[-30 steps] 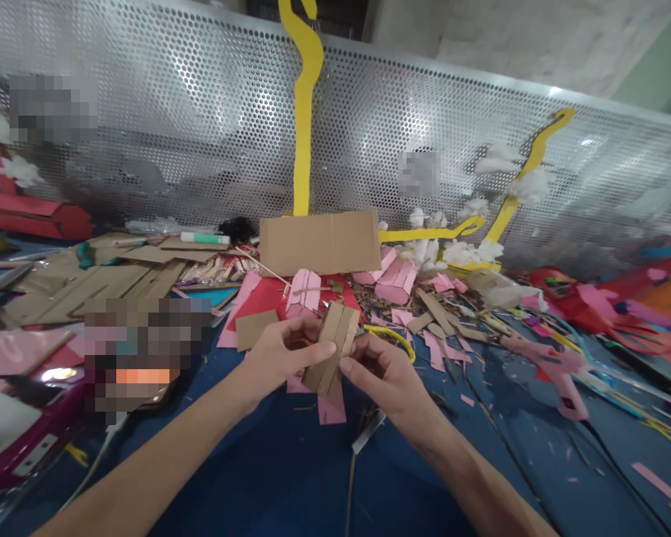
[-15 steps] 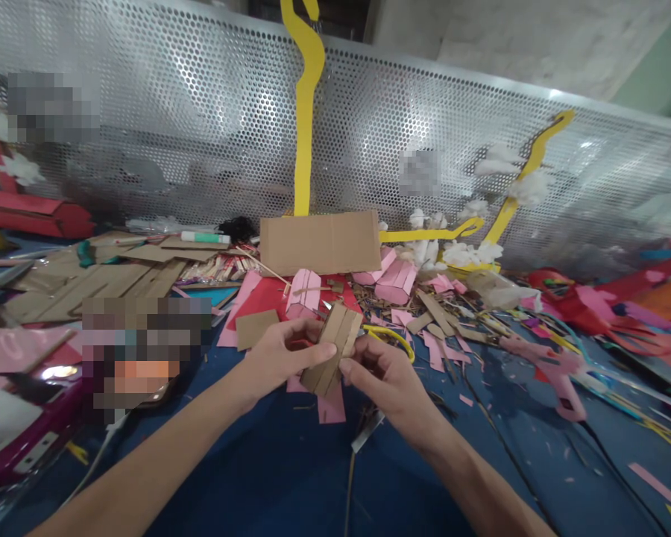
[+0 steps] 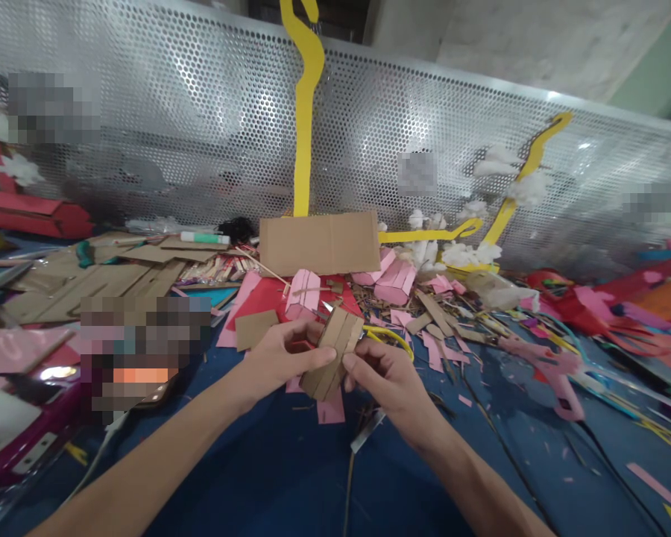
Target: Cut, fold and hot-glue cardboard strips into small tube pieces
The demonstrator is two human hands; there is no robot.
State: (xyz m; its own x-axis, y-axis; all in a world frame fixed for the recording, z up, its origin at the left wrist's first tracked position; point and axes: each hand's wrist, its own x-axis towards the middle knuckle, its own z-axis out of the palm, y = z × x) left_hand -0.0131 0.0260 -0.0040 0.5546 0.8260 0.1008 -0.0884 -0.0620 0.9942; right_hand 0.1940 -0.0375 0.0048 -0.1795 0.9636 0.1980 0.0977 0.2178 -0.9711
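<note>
A small piece of brown cardboard [image 3: 335, 344], creased lengthwise into strips, is held tilted between my hands. My left hand [image 3: 282, 356] grips its left side, thumb lying across the front face. On the right edge, my right hand [image 3: 381, 373] pinches the cardboard between thumb and curled fingers. Just behind are a pink folded paper piece [image 3: 303, 293] and yellow-handled scissors [image 3: 391, 337], partly hidden by my right hand. A strip of pink paper [image 3: 331, 410] lies below the cardboard. A flat cardboard square [image 3: 257, 328] rests beyond my left hand.
A pink glue gun [image 3: 548, 369] with its cord lies to the right. At the back, a cardboard panel [image 3: 320, 245] stands before a perforated metal screen [image 3: 229, 112]. Cardboard sheets [image 3: 106, 287] are piled at left, above a purple object [image 3: 45, 418]. Pink scraps [image 3: 433, 350] litter the blue surface.
The cardboard's folded strips have bent slightly more between my fingers. My right thumb has shifted a little along its edge. My left hand is nearly still.
</note>
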